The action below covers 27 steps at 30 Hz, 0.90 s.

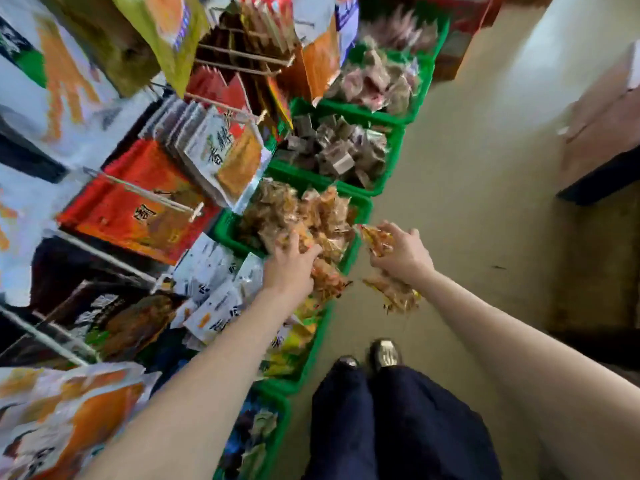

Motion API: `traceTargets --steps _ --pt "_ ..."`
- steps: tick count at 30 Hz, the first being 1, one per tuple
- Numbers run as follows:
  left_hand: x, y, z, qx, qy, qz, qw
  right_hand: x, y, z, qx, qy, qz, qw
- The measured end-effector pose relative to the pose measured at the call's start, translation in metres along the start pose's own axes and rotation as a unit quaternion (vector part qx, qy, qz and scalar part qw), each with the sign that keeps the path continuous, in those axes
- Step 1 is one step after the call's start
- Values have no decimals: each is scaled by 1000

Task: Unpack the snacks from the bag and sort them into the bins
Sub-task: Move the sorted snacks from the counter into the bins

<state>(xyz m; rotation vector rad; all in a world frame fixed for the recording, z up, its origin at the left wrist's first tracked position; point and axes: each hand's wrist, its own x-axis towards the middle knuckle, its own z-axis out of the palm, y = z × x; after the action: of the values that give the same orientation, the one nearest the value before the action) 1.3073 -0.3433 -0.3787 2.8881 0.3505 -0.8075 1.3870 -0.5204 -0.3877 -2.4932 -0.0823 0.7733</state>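
Snack packets [381, 242] fill the right hand's [403, 252] curled grip beside the green bin [360, 206]; left hand [291, 268] clutches more over it.

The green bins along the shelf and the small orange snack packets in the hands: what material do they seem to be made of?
The green bins look like moulded rigid plastic: uniform colour, thick smooth rims with a slight sheen. The small orange snack packets, gripped by the right hand and the left hand, seem thin glossy plastic film, perhaps foil-lined: they crinkle and glint. Blur leaves the lining uncertain.
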Motion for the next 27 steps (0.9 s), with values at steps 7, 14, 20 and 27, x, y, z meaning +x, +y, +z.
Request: traceTargets --steps 7,14,20,27 --pt "189 -42 37 66 -27 -8 997 213 -11 92 104 2 -31 994" --pt "227 -50 111 -120 26 -135 983 275 1 131 -121 -29 -169 978" --pt "254 -23 125 -116 -56 -99 987 267 46 149 -90 -152 -133 975" --pt "292 -59 115 -109 -97 -105 984 309 30 135 -102 -57 -106 988"
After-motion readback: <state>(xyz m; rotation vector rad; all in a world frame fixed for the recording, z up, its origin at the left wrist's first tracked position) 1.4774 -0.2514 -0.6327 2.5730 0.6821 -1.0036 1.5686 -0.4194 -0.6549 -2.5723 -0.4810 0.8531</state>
